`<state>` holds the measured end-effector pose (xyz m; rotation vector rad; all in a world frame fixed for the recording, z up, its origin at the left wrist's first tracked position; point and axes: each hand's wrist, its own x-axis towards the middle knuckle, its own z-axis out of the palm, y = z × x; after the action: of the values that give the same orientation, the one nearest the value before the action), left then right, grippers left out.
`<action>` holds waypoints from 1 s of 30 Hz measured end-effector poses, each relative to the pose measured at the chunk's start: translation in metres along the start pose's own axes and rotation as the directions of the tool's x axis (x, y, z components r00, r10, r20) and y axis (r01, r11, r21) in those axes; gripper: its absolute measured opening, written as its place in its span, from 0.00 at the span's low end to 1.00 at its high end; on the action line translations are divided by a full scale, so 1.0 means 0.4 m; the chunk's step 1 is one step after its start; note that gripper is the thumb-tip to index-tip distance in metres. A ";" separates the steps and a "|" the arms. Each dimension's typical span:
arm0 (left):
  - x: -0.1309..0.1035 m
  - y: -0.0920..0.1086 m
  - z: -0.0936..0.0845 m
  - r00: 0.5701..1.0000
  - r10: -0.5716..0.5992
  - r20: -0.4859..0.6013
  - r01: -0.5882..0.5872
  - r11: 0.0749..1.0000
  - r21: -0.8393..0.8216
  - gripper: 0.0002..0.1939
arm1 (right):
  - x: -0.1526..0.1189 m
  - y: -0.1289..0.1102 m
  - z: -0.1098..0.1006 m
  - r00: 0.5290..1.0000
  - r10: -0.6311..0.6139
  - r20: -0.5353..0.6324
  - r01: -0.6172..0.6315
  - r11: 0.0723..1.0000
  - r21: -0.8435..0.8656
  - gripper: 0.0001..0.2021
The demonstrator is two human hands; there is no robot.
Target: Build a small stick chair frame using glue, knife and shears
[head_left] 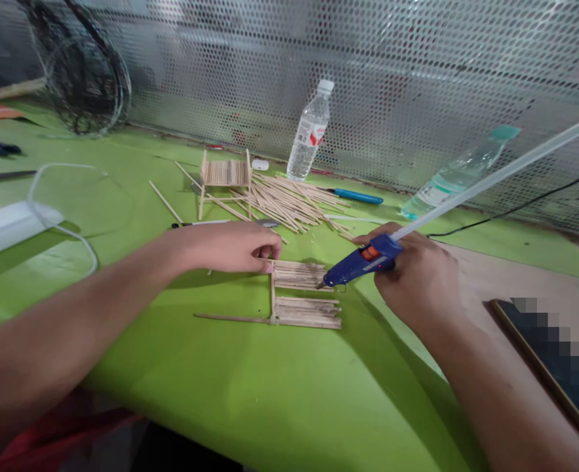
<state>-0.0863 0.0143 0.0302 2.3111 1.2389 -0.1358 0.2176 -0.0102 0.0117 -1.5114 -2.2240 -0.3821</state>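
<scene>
A flat piece made of wooden sticks (307,312) lies on the green table, with two groups of sticks joined to a crosspiece and a gap between them. My left hand (242,248) pinches its upper left corner between thumb and fingers. In my right hand (417,275) is a blue glue gun (362,261), its fingers wrapped round the body. The gun's nozzle points down left at the right end of the upper stick group. A long white glue stick (496,178) runs out of the gun's back to the upper right.
Behind my hands are a small stick chair (226,174), a pile of loose sticks (289,200), a blue-handled tool (358,196) and two bottles (309,134). A phone (539,360) lies at right; a white mask (11,226) and wire coil (87,85) are at left.
</scene>
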 end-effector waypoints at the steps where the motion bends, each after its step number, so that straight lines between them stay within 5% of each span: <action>1: -0.001 0.001 0.000 1.000 0.000 0.000 0.000 1.000 0.001 0.13 | 0.001 0.001 0.000 1.000 0.002 -0.004 -0.002 1.000 -0.008 0.23; 30: -0.004 -0.002 -0.001 1.000 0.005 0.005 -0.005 1.000 -0.005 0.15 | 0.016 0.016 -0.009 0.979 0.169 0.111 -0.146 0.970 -0.193 0.14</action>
<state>-0.0880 0.0136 0.0309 2.3085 1.2296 -0.1364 0.2223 -0.0043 0.0178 -1.8434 -2.1929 -0.4639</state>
